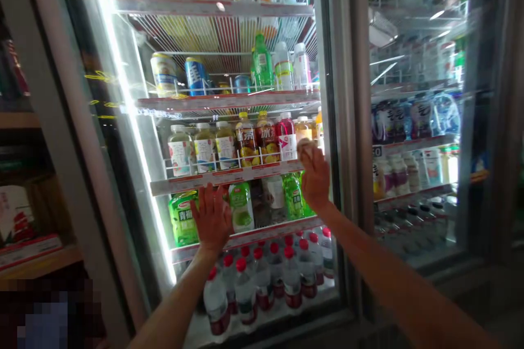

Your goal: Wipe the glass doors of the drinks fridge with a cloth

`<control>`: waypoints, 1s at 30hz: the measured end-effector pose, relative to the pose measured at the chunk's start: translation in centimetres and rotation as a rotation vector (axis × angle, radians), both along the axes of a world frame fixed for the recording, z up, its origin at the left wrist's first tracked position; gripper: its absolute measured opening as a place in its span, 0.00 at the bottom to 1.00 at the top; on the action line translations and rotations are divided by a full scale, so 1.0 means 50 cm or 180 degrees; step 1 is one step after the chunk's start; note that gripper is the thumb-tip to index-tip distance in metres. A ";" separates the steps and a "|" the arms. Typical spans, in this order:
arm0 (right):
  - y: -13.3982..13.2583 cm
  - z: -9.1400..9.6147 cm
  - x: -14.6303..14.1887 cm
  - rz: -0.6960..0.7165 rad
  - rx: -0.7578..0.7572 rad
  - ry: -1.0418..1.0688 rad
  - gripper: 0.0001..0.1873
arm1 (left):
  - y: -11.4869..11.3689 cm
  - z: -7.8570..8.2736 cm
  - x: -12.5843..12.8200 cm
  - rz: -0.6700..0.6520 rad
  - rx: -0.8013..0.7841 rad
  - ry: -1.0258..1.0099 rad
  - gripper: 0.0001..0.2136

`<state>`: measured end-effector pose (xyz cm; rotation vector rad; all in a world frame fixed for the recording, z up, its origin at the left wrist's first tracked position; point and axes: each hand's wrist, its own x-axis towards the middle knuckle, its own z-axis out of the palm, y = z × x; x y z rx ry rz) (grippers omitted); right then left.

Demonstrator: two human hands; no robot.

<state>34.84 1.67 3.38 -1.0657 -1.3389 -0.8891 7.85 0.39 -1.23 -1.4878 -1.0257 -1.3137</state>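
Note:
I stand before a lit drinks fridge with its interior facing me. My left hand is stretched out with its fingers spread, open, in front of the green bottles on the second shelf from the bottom. My right hand is raised at the right end of the shelf rail, beside the fridge's middle post. Its fingers are curled, and what they grip is hidden. Yellow tea bottles and a pink bottle stand just left of it.
Red-capped water bottles fill the bottom shelf. Cans and a green bottle stand higher up. A second glass-fronted fridge with drinks is on the right. A door panel and wooden shelves are on the left.

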 end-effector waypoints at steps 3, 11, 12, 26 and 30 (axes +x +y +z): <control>-0.023 -0.073 -0.061 0.0280 -0.0032 -0.1371 0.28 | -0.007 -0.004 0.000 0.0114 -0.0031 0.0084 0.28; -0.016 0.052 -0.078 0.0217 -0.0137 -0.0335 0.30 | -0.041 -0.024 -0.064 0.0274 -0.0205 0.0865 0.29; -0.015 0.067 -0.082 0.0207 -0.0172 -0.0211 0.30 | -0.041 -0.028 -0.065 0.0277 -0.0218 0.0848 0.29; -0.017 0.080 -0.156 0.0362 -0.0085 -0.0771 0.31 | -0.075 -0.032 -0.169 0.0642 -0.0352 0.0499 0.26; -0.033 -0.011 -0.184 0.0535 -0.0028 -0.1828 0.32 | -0.079 -0.053 -0.176 0.0646 -0.0375 0.0537 0.27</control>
